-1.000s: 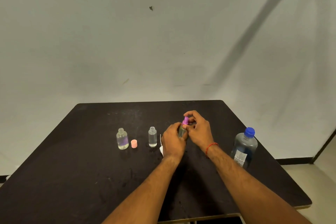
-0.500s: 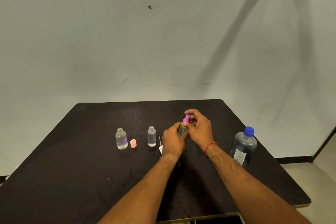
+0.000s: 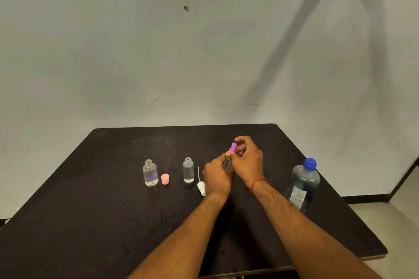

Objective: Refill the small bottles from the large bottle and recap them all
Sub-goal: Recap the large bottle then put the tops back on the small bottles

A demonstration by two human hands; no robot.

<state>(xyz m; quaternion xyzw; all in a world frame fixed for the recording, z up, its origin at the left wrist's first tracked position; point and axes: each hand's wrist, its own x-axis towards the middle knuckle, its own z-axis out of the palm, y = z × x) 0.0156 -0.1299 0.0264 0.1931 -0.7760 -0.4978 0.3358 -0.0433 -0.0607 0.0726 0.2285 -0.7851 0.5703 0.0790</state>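
The small bottles are set in a row on the dark worktop (image 3: pixel 95 222), and one of them, a slim olive-tinted bottle (image 3: pixel 227 163), is held upright between both hands. The left hand (image 3: pixel 217 178) is closed around its body, the grip wrapped tight so that only a strip of the bottle is seen; this hold is judged to steady it against turning. The right hand (image 3: pixel 249 161) is placed just above and beside the left, its fingertips pinched shut on the purple cap (image 3: pixel 232 147) seated at the bottle's neck, as is needed for screwing the cap down. How much liquid this bottle holds cannot be told, since the hands hide it

Just left of the left grip a white spray top (image 3: pixel 201 186) with its thin tube is laid flat on the worktop, kept close to the narrow clear bottle (image 3: pixel 188 170) beyond it, which stands uncapped and appears nearly full of clear liquid. Farther left a pink cap (image 3: pixel 165 179) is stood beside the round clear bottle (image 3: pixel 150 173), also open, with clear liquid reaching well up its body. Well to the right of the right grip the large bottle (image 3: pixel 302 184) is stood upright, its blue cap on, roughly half full; it is judged to have been put aside out of the way while capping is done
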